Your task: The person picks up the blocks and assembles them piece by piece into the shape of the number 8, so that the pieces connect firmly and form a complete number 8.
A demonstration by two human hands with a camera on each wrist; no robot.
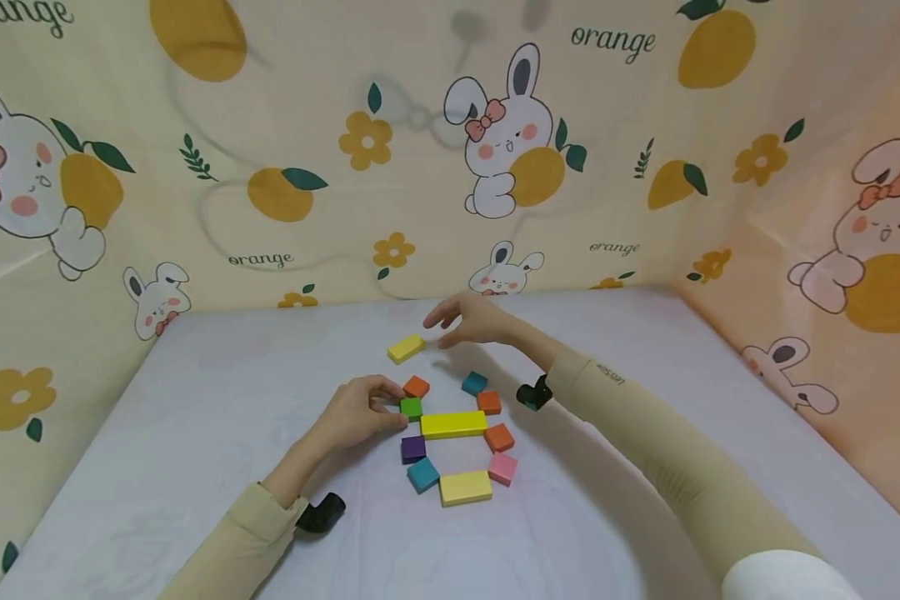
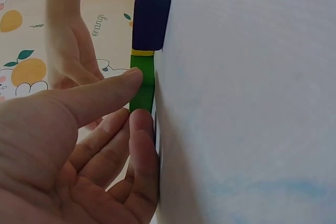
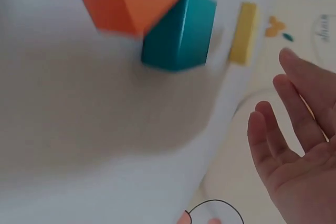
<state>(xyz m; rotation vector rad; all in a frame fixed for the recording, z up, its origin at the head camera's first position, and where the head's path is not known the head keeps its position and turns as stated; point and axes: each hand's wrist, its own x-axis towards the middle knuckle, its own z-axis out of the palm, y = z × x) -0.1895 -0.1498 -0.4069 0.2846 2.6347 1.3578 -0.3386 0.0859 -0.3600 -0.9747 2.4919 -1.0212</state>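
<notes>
My left hand [image 1: 354, 414] holds a small green block [image 1: 411, 408] at the left side of a ring of blocks. In the left wrist view the thumb lies on the green block [image 2: 142, 80] and the forefinger touches its end. My right hand [image 1: 474, 319] hovers at the far side, fingers apart and bent a little, holding nothing. Just left of its fingertips lies a light yellow block [image 1: 406, 348], apart from the ring. An orange block [image 1: 416, 387] is beside the left fingertips. A teal block [image 1: 475, 382] lies nearer me than the right hand.
A long yellow block [image 1: 453, 425] spans the ring's middle. Two orange blocks [image 1: 499, 437] and a pink block [image 1: 502, 468] form its right side. Purple [image 1: 413, 450] and blue [image 1: 423, 475] blocks stand left; a pale yellow block [image 1: 466, 488] is nearest. A printed cloth [image 1: 420, 192] hangs behind.
</notes>
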